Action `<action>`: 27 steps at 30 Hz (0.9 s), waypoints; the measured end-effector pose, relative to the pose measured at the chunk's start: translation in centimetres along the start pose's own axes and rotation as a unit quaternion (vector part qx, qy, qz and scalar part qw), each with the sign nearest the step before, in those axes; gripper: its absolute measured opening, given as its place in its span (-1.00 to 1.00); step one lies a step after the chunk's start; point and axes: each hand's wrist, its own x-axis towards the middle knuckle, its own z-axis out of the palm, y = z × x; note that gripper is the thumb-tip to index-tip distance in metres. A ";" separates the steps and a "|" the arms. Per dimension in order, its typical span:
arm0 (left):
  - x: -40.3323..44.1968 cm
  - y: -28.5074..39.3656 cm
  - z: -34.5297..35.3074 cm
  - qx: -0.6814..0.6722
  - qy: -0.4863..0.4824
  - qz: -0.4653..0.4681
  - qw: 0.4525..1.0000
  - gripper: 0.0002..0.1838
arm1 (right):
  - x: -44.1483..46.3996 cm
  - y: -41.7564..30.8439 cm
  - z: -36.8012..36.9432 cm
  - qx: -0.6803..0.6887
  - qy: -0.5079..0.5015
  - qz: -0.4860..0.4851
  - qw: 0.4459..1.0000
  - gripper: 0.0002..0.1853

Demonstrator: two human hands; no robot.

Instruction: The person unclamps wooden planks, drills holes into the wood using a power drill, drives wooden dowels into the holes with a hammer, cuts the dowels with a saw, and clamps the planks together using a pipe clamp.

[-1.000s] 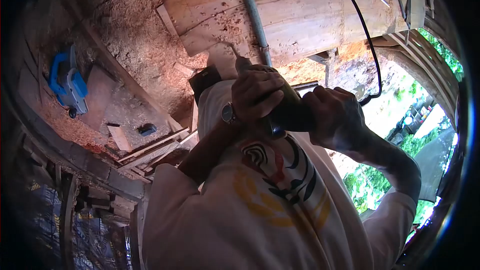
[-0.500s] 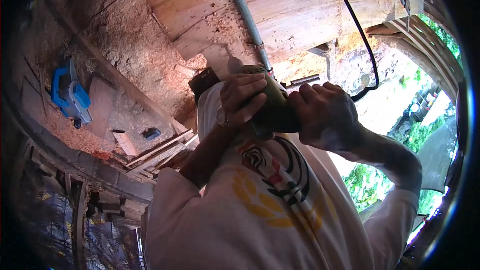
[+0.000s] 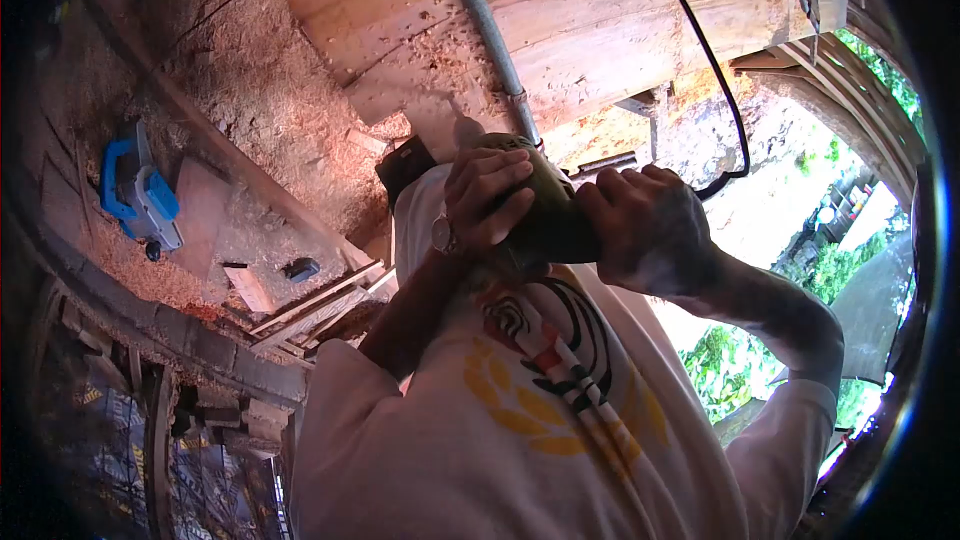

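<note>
In the head view, a dark green corded power drill [image 3: 545,210] is held in front of my chest. My left hand [image 3: 485,195], with a watch on its wrist, is wrapped over the drill's body near its front. At the rear, my right hand [image 3: 640,220] grips the handle in a closed fist, where the black cord [image 3: 735,110] comes out. The drill's narrow front end [image 3: 466,125] points at the edge of a wide wooden panel [image 3: 590,10]. Whether its tip touches the wood I cannot tell.
A long metal bar [image 3: 485,25] lies across the panel. On the left, a blue electric planer [image 3: 138,185] rests among wood shavings, near a small wood block [image 3: 248,287] and a dark small object [image 3: 301,269]. Wooden strips [image 3: 325,310] lie below.
Both hands keep the same hold on the drill. The cord and the surroundings have shifted very slightly to the left in view.
</note>
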 end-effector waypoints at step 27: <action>-4.7 -2.5 -0.5 -0.045 -0.008 -0.291 0.956 -0.63 | 4.6 2.9 2.5 -0.106 0.035 -0.084 0.990 -0.82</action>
